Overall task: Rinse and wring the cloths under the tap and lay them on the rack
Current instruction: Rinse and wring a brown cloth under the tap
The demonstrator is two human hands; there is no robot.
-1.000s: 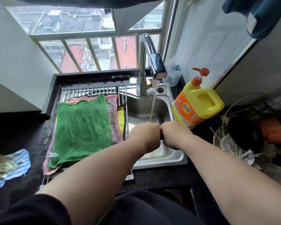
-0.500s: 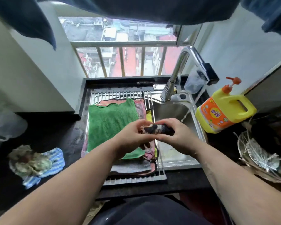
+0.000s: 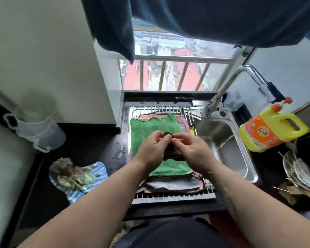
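My left hand (image 3: 153, 149) and my right hand (image 3: 191, 149) together pinch a small dark cloth (image 3: 169, 149) at its top edge, and it hangs bunched between them above the rack. A green cloth (image 3: 150, 129) lies flat on the metal rack (image 3: 168, 195), over a pink and grey cloth (image 3: 172, 185). A yellow cloth (image 3: 191, 130) shows at the rack's right edge. The tap (image 3: 240, 77) runs, and its water stream (image 3: 227, 139) falls into the steel sink (image 3: 240, 158).
A yellow detergent bottle (image 3: 274, 127) stands right of the sink. A crumpled blue striped cloth (image 3: 79, 178) lies on the dark counter at left. A clear plastic jug (image 3: 38, 129) sits at far left. Dark garments (image 3: 204, 20) hang overhead. Wire utensils (image 3: 301, 169) lie at right.
Both hands carried the dark cloth left from over the sink to above the rack. From a tight wringing grip they shifted to pinching its top edge so it hangs.
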